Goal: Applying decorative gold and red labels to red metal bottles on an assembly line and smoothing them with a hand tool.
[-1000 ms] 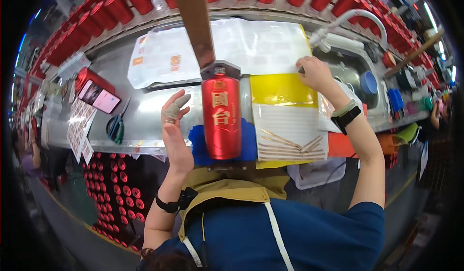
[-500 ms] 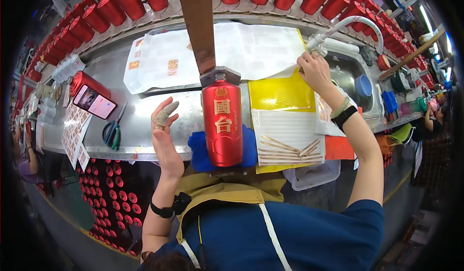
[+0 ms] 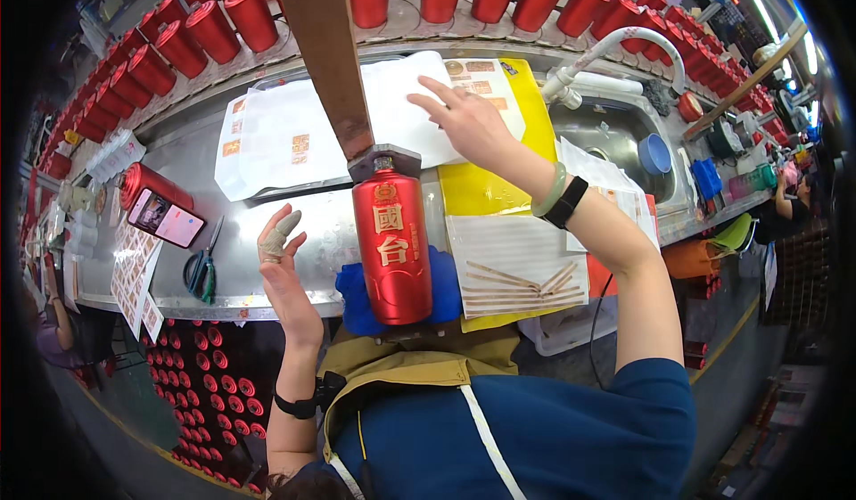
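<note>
A red bottle (image 3: 392, 255) with gold raised characters lies in front of me, its neck end against a dark holder (image 3: 383, 157) and its base over a blue cloth (image 3: 357, 299). My right hand (image 3: 473, 126) is over a white sheet (image 3: 410, 99), index and middle fingers stretched out and apart; its thumb is hidden. The sheet's right part is folded back, and gold-and-red decals (image 3: 477, 81) show beside the hand. Left of the bottle, my left hand (image 3: 287, 277) is raised with fingers apart and nothing in it. Pale covers (image 3: 283, 231) wrap some of its fingers.
A wooden post (image 3: 325, 54) rises behind the bottle. Scissors (image 3: 203, 264), a phone (image 3: 167, 219) against a red bottle, and decal sheets (image 3: 134, 273) lie left. On the right are gold strips (image 3: 517, 290), a yellow folder (image 3: 477, 192), and a sink (image 3: 606, 130) with a tap (image 3: 563, 86).
My right hand has moved left from the sheet's right corner near the tap. The sheet's right part is now folded back leftward, uncovering decals. My left hand stays raised; the view has shifted slightly.
</note>
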### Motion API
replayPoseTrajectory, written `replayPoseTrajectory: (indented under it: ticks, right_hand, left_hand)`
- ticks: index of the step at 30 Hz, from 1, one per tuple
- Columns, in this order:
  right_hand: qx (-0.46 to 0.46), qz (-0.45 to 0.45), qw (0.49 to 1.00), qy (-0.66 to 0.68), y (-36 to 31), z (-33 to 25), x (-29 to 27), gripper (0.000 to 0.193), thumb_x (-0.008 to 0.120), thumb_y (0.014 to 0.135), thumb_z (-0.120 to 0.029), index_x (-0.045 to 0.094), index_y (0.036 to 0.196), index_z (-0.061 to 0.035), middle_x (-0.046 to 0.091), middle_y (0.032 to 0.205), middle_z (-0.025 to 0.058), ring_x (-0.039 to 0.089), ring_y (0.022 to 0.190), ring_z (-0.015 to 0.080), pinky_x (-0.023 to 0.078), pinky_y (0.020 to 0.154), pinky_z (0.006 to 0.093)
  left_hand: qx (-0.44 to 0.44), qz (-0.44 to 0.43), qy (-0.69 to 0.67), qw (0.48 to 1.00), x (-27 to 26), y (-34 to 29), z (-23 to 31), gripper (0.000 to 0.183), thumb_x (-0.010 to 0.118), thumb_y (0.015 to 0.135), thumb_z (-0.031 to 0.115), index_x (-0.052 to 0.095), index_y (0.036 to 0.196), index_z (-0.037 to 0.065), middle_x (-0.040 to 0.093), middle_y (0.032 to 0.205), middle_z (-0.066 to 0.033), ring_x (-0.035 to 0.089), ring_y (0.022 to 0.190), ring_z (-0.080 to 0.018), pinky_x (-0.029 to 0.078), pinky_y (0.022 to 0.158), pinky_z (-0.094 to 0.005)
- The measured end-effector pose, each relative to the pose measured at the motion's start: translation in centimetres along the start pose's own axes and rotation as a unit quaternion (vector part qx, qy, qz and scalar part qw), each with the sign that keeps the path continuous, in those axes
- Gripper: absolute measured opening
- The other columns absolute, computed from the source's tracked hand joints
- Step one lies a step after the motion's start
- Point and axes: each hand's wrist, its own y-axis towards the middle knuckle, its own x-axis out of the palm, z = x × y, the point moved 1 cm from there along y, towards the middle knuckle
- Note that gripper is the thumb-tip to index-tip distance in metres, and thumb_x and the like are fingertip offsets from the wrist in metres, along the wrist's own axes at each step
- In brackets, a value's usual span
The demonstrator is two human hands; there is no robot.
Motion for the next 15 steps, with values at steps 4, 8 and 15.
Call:
replayPoseTrajectory:
  ticks: [4, 8, 15]
  right_hand:
    - [0.253, -0.033, 0.965, 0.054, 0.0, 1.0, 2.0, 0.051, 0.069, 0.093, -0.038, 0.058, 0.128, -0.0034, 0.066, 0.124, 0.0173, 0.066, 0.11, 0.0361, 0.054, 0.089, 0.0465]
    - [0.418, -0.093, 0.883, 0.19, 0.1, 4.2, 4.5, 0.066, 0.076, 0.082, -0.045, 0.062, 0.121, 0.0066, 0.069, 0.118, 0.0255, 0.067, 0.111, 0.0409, 0.053, 0.094, 0.0473]
    - [0.424, -0.039, 0.879, 0.213, 2.6, 3.2, 2.7, 0.052, 0.065, 0.08, -0.014, 0.062, 0.13, -0.0004, 0.066, 0.12, 0.0301, 0.063, 0.116, 0.0429, 0.048, 0.101, 0.0459]
  left_hand:
    - [-0.006, 0.001, 0.008, 1.0, -0.5, -0.2, -0.7, 0.077, 0.016, 0.108, 0.061, 0.049, 0.14, 0.0, 0.049, 0.146, -0.0167, 0.049, 0.135, -0.0263, 0.042, 0.108, -0.0416]
    - [-0.008, 0.003, -0.008, 1.0, -0.4, -0.1, -0.7, 0.071, 0.016, 0.109, 0.057, 0.052, 0.14, 0.005, 0.049, 0.148, -0.0135, 0.047, 0.135, -0.0242, 0.041, 0.109, -0.0421]
    - [-0.018, 0.019, -0.01, 1.0, -1.0, 0.0, -0.5, 0.076, 0.017, 0.108, 0.061, 0.047, 0.142, -0.001, 0.049, 0.146, -0.0155, 0.049, 0.135, -0.0251, 0.041, 0.108, -0.0408]
